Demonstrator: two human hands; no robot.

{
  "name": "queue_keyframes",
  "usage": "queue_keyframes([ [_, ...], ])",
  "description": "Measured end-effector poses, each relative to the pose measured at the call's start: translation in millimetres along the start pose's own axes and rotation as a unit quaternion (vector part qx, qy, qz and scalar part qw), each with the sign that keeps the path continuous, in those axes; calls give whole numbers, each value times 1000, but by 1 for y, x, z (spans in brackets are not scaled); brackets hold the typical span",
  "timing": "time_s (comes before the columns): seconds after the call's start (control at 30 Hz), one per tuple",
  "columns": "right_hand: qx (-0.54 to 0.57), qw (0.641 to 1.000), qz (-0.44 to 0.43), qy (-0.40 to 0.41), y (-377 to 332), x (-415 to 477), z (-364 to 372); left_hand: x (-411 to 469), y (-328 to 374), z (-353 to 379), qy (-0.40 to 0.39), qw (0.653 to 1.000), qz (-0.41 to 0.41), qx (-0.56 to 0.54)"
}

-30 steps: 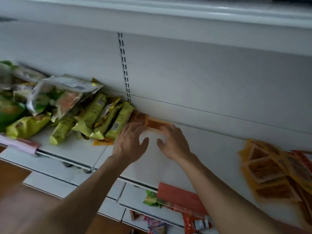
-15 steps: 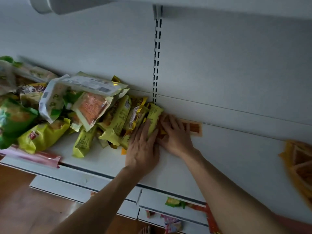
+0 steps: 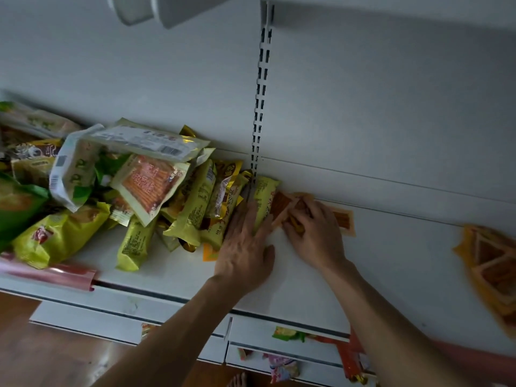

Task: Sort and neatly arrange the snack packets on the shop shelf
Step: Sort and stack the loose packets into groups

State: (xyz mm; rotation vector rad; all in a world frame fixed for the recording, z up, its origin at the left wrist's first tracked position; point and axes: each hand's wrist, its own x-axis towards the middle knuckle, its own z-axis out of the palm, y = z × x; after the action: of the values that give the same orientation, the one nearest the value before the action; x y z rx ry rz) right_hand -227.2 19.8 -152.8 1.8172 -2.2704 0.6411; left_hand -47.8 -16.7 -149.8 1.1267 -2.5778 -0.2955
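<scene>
Head view put both hands on the shelf (image 3: 391,261), the newcomer said. What could have gone wrong?

The stocker answered: the left hand (image 3: 245,252) lay flat, fingers straight and close together, pressing the side of a yellow-green packet (image 3: 265,196) at the right end of the loose heap (image 3: 156,185). A hard shove would likely have tipped the white packet (image 3: 145,141) lying on top, or pushed part of the heap off the shelf's front lip.

And the right hand (image 3: 315,233)?

Its fingers were curled down onto the flat orange packets (image 3: 344,219) near the back wall (image 3: 363,121), pinching them. They looked thin and slick, so I judged they might fan out or slip under the heap.

What held what?

That shelf carried the heap at left, the pinched orange packets in the middle, and a stack of orange packets (image 3: 491,269) well apart at right. A lower shelf (image 3: 251,331) held a few mixed packets (image 3: 287,333); I could not tell which kinds
</scene>
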Motion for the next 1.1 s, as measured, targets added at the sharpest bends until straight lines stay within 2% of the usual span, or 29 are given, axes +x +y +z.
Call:
queue_keyframes([
  [0.07, -28, 999, 6, -36, 1, 0, -1, 0, 6, 2, -12, 999, 19, -36],
  [0.17, -52, 988, 31, -140, -2, 5, 2, 4, 6, 0, -2, 995, 29, -96],
  [0.23, -47, 985, 37, -164, -1, 5, 6, 8, 0, -3, 9, 994, 14, -104],
  [0.4, -44, 993, 46, -102, 2, -5, 4, 7, -2, -2, -14, 997, -67, -39],
  [0.57, -41, 997, 38, -56, 12, -11, -4, 11, 9, 1, -62, 997, -38, -32],
  [0.7, -29, 998, 33, -43, 29, -16, -15, 13, 20, 3, -110, 988, -3, -107],
  [0.73, -26, 998, 46, -24, 33, -19, -17, 13, 20, 2, -105, 987, 10, -119],
  [0.8, -27, 996, 84, 2, 39, -26, -22, 9, 16, 0, -44, 994, 34, -97],
  [0.87, -27, 992, 123, -26, 42, -31, -22, 5, 8, 0, 28, 997, 27, -66],
  [0.9, -18, 989, 141, -44, 41, -32, -21, 2, 4, 1, 39, 997, 15, -58],
  [1.0, -18, 983, 169, -71, 39, -29, -19, 0, -3, 7, 1, 1000, 7, -13],
  [1.1, -63, 984, 156, -57, 40, -26, -20, 6, -3, 7, -13, 999, 26, -17],
])
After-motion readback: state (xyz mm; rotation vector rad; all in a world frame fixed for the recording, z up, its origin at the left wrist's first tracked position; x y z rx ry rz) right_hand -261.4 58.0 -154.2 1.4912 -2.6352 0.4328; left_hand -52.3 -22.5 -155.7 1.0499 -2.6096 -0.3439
